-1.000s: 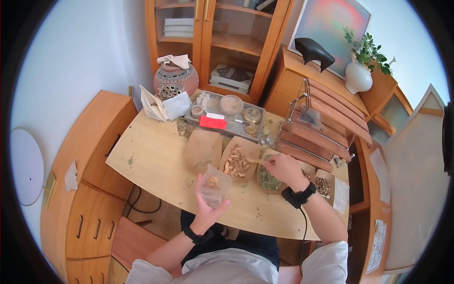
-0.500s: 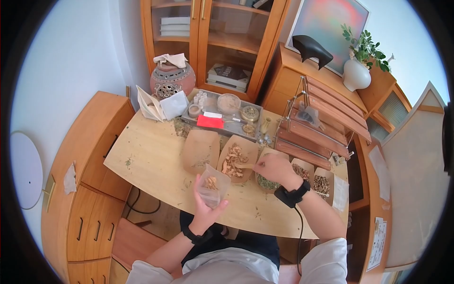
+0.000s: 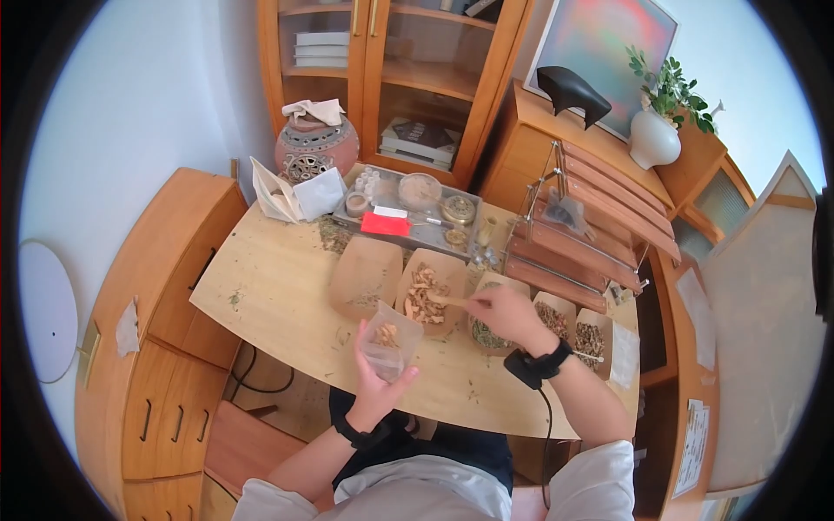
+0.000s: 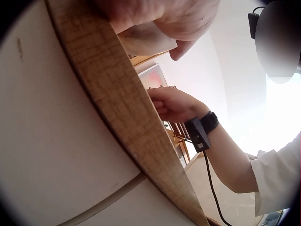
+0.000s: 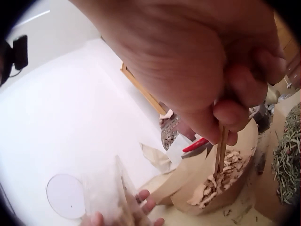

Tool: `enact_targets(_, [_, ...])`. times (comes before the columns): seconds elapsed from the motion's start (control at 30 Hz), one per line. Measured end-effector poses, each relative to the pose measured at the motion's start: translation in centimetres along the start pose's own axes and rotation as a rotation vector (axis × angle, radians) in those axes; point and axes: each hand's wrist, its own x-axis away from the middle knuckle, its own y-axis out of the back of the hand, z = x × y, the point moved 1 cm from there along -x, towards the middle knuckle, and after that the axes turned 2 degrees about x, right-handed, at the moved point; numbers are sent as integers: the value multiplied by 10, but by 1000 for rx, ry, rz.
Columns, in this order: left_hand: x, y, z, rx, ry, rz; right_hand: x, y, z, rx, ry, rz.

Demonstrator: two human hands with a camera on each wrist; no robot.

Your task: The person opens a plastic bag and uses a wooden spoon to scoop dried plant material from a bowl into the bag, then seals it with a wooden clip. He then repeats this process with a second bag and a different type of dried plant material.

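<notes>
The left hand [image 3: 377, 389] holds a clear pouch [image 3: 390, 346] upright, with some tan chips inside. Pinched in the right hand [image 3: 508, 314] is a light wooden scoop [image 3: 447, 300], its far end among the tan chips [image 3: 423, 293] in a paper tray. In the right wrist view the right hand [image 5: 188, 61] curls its fingers round the wooden handle [image 5: 220, 153], which reaches down into the chips [image 5: 211, 188]. The left wrist view shows the left hand [image 4: 164, 16] above the table edge, its pouch mostly hidden.
An emptier paper tray [image 3: 365, 273] stands left of the chips; trays of green herb [image 3: 489, 333] and brown pieces [image 3: 590, 339] stand right. Behind are a metal tray [image 3: 417, 236] with jars and a wooden rack [image 3: 573, 234]. A cable hangs from the right wrist.
The right hand has moved left from over the green herb, bringing the scoop's end into the tan chips. The left hand keeps the pouch in nearly the same place.
</notes>
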Motion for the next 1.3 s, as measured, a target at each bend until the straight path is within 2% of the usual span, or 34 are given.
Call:
enact_targets(0.1, [0, 1, 2, -28, -10, 4, 3, 19, -7, -189, 12, 17])
enact_targets(0.17, [0, 0, 1, -28, -8, 7, 14, 42, 9, -332, 34, 29])
enact_targets(0.27, [0, -1, 0, -12, 11, 15, 35, 69, 45, -388, -3, 100])
enact_targets(0.3, [0, -1, 3, 4, 26, 21, 39, 71, 52, -396, -28, 131])
enact_targets(0.4, [0, -1, 7, -18, 19, 44, 46, 60, 60, -414, 56, 226])
enact_targets(0.5, [-1, -2, 3, -28, 9, 52, 47, 50, 64, -286, 151, 190])
enact_targets(0.6, [-1, -2, -2, -38, 5, 40, 47, 58, 62, -372, 59, 229])
enact_targets(0.63, [-1, -1, -2, -45, 3, 33, 44, 61, 58, -367, 21, 189])
enact_targets(0.73, [1, 0, -2, -19, 1, 11, 27, 55, 30, -345, -44, 77])
enact_targets(0.83, [-1, -2, -5, -41, -19, 17, 12, 33, 4, -167, -59, 64])
enact_targets(0.9, [-2, -2, -4, -20, -10, 20, -2, 12, -14, -104, -59, 119])
enact_targets(1.13, [0, 1, 4, -20, -6, 0, -9, -8, 9, 94, -114, 125])
enact_targets(1.3, [1, 3, 6, -17, 25, -5, -13, -5, 18, 50, -100, 150])
